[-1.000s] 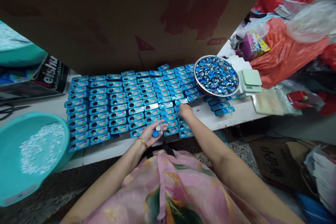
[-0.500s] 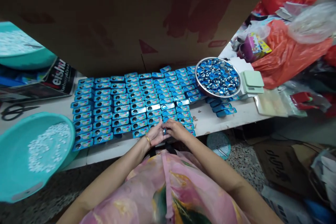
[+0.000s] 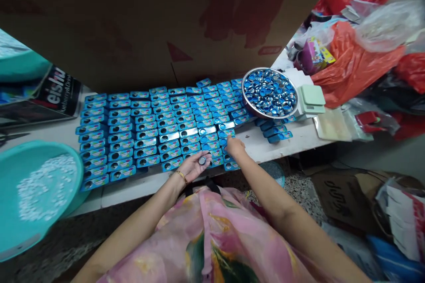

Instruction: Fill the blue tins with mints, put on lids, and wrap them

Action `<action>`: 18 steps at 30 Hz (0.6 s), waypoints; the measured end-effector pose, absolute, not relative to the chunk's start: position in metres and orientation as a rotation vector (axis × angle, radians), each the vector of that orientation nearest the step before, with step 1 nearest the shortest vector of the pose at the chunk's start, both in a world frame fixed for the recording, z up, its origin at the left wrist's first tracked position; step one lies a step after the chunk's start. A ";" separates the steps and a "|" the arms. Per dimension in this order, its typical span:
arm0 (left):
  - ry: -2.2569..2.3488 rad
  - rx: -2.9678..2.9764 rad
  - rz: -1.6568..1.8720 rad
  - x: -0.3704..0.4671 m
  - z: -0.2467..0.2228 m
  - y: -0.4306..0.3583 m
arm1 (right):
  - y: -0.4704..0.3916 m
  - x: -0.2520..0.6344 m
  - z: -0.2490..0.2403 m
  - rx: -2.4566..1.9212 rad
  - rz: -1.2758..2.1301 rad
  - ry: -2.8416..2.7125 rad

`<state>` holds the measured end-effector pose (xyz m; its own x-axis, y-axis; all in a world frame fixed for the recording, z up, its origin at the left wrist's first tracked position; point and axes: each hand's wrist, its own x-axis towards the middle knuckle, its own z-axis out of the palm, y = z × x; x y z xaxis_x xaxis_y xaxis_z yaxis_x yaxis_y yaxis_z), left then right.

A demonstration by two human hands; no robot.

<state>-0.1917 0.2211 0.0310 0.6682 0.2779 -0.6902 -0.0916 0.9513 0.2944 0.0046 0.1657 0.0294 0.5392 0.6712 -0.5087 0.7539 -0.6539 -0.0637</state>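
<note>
Now one cap lies on the left hand, and the right hand is down at the cases

Presently the left hand is palm up and half-spread, just above the near edge of the rows, with the cap resting on its fingers. A bracelet is around this wrist. The right hand is narrow, with its fingers bent together over the cases of the right side; whether something is between these fingertips I cannot tell, because the hand covers them.

The blue cases stand close together on the table, in many columns, and those at the left show dark round holes. Behind them rises a big box with red print. At the right end stands a bowl, full of blue and silver pieces (they look of the same kind as the cap), and just beside it is a pale green scale. Some more cases lie below the bowl, apart from the main group. At the left is a turquoise basin with white bits inside.
</note>
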 end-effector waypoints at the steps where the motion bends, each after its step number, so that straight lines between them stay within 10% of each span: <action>1: 0.797 0.233 0.213 -0.191 0.032 0.221 | 0.169 0.007 0.030 2.593 -0.787 1.182; 18: 0.914 0.612 0.098 -0.187 0.046 0.210 | 0.100 -0.043 0.045 2.885 -0.973 1.775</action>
<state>-0.1869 0.2099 0.0457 0.6187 0.3314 -0.7123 0.1730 0.8269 0.5350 -0.0428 0.0999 0.0454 0.3640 0.8978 -0.2478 0.6919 -0.4388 -0.5733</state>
